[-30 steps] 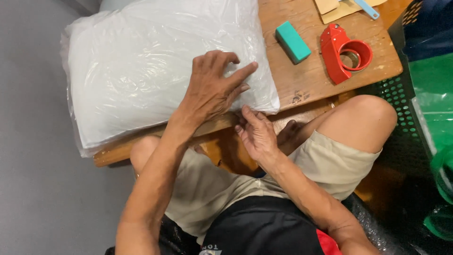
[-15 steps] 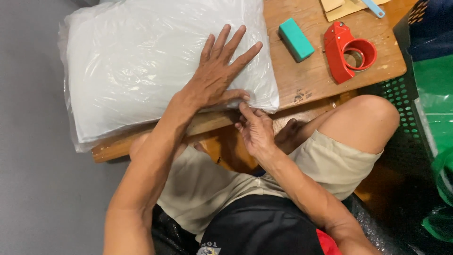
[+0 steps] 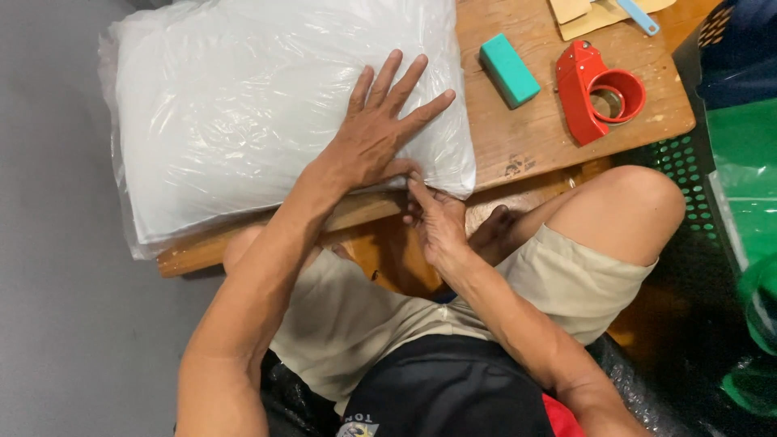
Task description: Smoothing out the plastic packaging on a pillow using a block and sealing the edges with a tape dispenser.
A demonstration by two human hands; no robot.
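A big white pillow in a clear plastic bag [image 3: 243, 113] lies on a low wooden table [image 3: 550, 137]. My left hand [image 3: 380, 125] lies flat on the bag's near right part, fingers spread. Below the table's near edge, my right hand [image 3: 433, 218] pinches the bag's lower edge between thumb and fingers. My bare knees and beige shorts are under both arms.
On the table to the right lie a teal block [image 3: 508, 69] and a red tape dispenser [image 3: 595, 89]. Brown card pieces and a light blue tool [image 3: 639, 16] sit at the far edge. A green mesh basket [image 3: 704, 202] and green bags stand at the right.
My left hand slid up and flattened on the bag with its fingers spread. My right hand stayed at the bag's lower edge.
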